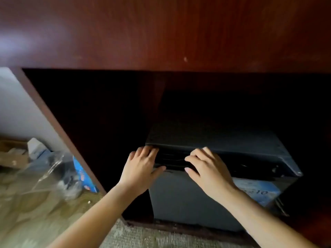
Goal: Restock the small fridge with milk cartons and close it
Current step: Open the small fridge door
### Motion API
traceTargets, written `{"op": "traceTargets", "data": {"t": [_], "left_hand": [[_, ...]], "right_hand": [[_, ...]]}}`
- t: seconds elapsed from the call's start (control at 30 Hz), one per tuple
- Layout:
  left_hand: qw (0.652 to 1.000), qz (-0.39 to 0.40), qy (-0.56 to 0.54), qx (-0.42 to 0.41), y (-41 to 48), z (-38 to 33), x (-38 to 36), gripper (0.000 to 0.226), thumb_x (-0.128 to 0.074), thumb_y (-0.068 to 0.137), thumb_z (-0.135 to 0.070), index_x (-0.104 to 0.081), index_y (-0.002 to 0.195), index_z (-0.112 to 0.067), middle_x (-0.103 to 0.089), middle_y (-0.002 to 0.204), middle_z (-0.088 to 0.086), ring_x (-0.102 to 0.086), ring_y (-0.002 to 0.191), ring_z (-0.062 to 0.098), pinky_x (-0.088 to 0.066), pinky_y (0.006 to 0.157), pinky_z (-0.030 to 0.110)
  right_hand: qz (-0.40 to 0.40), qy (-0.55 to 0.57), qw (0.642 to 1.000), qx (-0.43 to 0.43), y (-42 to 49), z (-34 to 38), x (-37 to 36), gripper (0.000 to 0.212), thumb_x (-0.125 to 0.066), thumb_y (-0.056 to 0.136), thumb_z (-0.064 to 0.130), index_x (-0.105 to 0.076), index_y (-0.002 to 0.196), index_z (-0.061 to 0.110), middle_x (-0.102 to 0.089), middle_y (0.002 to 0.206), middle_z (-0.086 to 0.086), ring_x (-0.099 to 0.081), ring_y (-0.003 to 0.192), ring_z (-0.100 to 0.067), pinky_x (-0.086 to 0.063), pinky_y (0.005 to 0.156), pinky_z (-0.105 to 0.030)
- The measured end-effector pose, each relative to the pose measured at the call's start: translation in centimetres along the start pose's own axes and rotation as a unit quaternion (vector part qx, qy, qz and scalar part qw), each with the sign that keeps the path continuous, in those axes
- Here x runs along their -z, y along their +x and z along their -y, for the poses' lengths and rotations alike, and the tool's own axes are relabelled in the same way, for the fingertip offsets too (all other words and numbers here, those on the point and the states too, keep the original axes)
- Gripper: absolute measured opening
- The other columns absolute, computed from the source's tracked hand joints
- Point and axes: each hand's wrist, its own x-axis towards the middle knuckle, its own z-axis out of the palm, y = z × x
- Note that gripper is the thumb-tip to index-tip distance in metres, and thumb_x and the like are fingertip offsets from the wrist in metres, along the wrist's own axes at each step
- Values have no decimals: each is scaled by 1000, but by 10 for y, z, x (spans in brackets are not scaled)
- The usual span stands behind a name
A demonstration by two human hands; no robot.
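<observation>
**Both hands at the fridge door's top lip, cartons in the bag**

I have the small fridge at four o'clock, tucked under the red-brown desk, with its grey fridge door facing me. The left hand hooks its fingers over the door's upper edge into the dark recess, thumb lying on the face. The right hand lies just beside it at three o'clock, fingers spread and fairly straight against the same recess, gripping nothing that I can make out.

I judge the door stiff and rigid, probably held by a seal, so that top lip is the place to pull. I cannot tell whether it is sealed or just ajar, and the inside is hidden.

At nine o'clock a clear plastic bag sits on the floor, well apart from the fridge. It holds a white-topped pack and a blue printed one, likely the milk cartons, though blurred. If full, they should be heavy-ish, with walls that give, so I would hold them round the body.
</observation>
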Motion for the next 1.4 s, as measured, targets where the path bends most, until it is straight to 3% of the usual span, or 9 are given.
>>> {"op": "traceTargets", "data": {"t": [0.07,0.23,0.47,0.83,0.97,1.07,1.17,1.27,1.4], "left_hand": [[998,-56,-19,5,-3,8,-13,65,-39,79,-62,-61,119,-15,-63,113,3,-63,104,26,-52,86,37],[984,-158,-86,1,-5,13,-37,68,-40,77,-65,-57,122,-18,-58,117,1,-57,107,25,-47,91,37],[966,-176,-188,11,-8,9,-43,61,-65,79,-50,-50,131,-22,-49,125,-5,-44,120,17,-36,99,25],[970,-179,-167,-3,-62,8,-24,56,-60,81,-54,-58,127,-23,-56,112,-6,-50,106,17,-39,91,27],[965,-177,-185,-48,-100,7,-9,64,-37,76,-68,-67,111,-24,-57,98,-9,-50,96,12,-39,86,26],[960,-162,-201,-105,-122,2,1,54,-35,79,-61,-70,95,-24,-56,85,-10,-49,85,9,-41,80,26],[953,-126,-229,-152,-144,-10,13,27,-52,90,-38,-69,84,-18,-56,80,-7,-51,82,8,-41,75,25],[943,-95,-253,-195,-156,-30,21,19,-53,94,-22,-70,89,-15,-61,87,-6,-54,89,9,-42,81,24],[941,-23,-228,-250,-148,-66,21,29,-45,98,-27,-63,119,-20,-59,117,-10,-50,114,5,-34,95,17]], "right_hand": [[-70,-25,997,25,-1,0,-16,22,-82,69,25,-72,85,15,-65,85,3,-62,79,-22,-54,63,-34],[-145,-50,988,36,-4,3,-40,17,-74,75,30,-70,85,17,-65,86,2,-60,79,-23,-50,65,-36],[-198,-42,979,-20,-9,15,-50,23,-84,67,26,-68,79,16,-60,80,0,-57,74,-24,-45,64,-34],[-154,-40,984,-78,-44,49,-26,20,-80,74,24,-72,88,12,-64,88,-2,-58,84,-25,-43,69,-33],[-139,-25,987,-82,-76,66,-10,28,-65,84,39,-70,98,15,-59,96,3,-51,95,-18,-41,78,-30],[-131,-7,987,-96,-102,76,2,35,-60,84,47,-68,103,19,-55,99,8,-47,98,-12,-38,80,-25],[-119,-4,988,-97,-138,85,20,39,-60,82,50,-66,105,19,-54,99,10,-46,97,-11,-35,78,-24],[-84,10,990,-113,-172,90,41,43,-54,83,56,-61,111,24,-51,104,15,-44,104,-7,-37,80,-23],[-58,46,987,-140,-208,90,71,44,-52,87,53,-56,123,28,-51,114,17,-45,113,-3,-40,94,-26]]}}
